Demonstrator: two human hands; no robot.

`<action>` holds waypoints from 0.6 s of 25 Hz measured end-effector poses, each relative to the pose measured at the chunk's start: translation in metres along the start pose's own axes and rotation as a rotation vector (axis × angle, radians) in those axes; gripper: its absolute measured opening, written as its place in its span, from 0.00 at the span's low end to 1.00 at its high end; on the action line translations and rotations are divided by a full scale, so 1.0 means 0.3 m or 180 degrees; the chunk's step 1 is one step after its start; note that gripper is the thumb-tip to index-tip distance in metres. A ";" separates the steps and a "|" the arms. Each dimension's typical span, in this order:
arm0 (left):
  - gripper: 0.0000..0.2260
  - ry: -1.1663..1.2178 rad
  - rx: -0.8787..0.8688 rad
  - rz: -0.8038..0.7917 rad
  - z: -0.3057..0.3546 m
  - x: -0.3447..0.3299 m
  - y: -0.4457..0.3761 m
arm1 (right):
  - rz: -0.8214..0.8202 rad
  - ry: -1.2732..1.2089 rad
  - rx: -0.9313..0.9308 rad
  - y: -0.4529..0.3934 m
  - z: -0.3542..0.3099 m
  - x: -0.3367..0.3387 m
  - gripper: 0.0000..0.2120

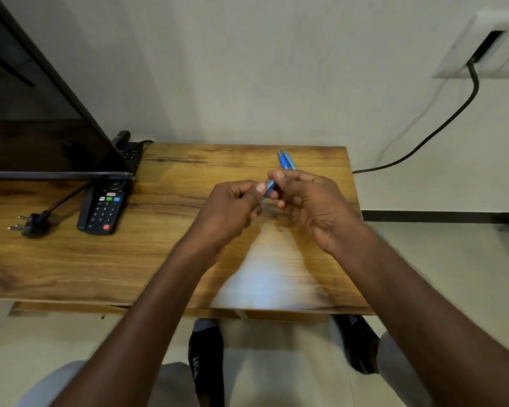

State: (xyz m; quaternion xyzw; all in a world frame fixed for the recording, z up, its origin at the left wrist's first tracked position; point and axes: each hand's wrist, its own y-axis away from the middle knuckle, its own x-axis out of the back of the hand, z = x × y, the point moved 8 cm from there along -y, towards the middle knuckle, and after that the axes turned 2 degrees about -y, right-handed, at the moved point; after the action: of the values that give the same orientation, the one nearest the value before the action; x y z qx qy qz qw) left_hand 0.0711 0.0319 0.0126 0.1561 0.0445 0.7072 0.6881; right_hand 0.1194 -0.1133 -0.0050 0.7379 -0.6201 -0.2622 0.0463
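Both hands met above the wooden table, well to the right of the remote. The left hand was curled, thumb and forefinger pinching the near end of a blue pen. The right hand was curled too, its fingertips gripping the same pen from the far side. What looked like two spare pens stuck out beyond its fingers, farther from the remote; whether that hand held them or they lay on the table could not be told. Step judged: pulling the pen apart or capping it, the joint hidden under the fingers. The next move would call for a firm pinch on each side and a straight pull or push along the barrel. A loose plug lay left of the remote; a dark screen stood behind it.
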 end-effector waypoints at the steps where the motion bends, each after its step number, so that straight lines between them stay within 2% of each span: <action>1: 0.14 -0.0014 -0.0050 0.0012 0.007 -0.003 0.000 | 0.0010 -0.0105 -0.0022 -0.002 0.000 0.001 0.07; 9: 0.15 0.0017 0.0019 -0.0159 0.013 0.011 -0.012 | 0.0100 -0.0945 -0.0346 -0.005 0.016 0.008 0.06; 13: 0.15 -0.0146 0.0099 -0.0208 -0.010 0.010 -0.014 | 0.0091 0.0248 0.0249 -0.006 -0.030 0.020 0.09; 15: 0.16 -0.0134 0.0129 -0.0189 -0.018 0.015 -0.018 | 0.0105 0.0530 0.0393 -0.004 -0.044 0.018 0.09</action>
State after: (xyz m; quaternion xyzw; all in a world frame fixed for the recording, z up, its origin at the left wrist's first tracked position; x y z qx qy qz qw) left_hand 0.0748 0.0375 0.0068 0.1834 0.0490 0.6820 0.7063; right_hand 0.1268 -0.1214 0.0041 0.7483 -0.6412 -0.1604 0.0565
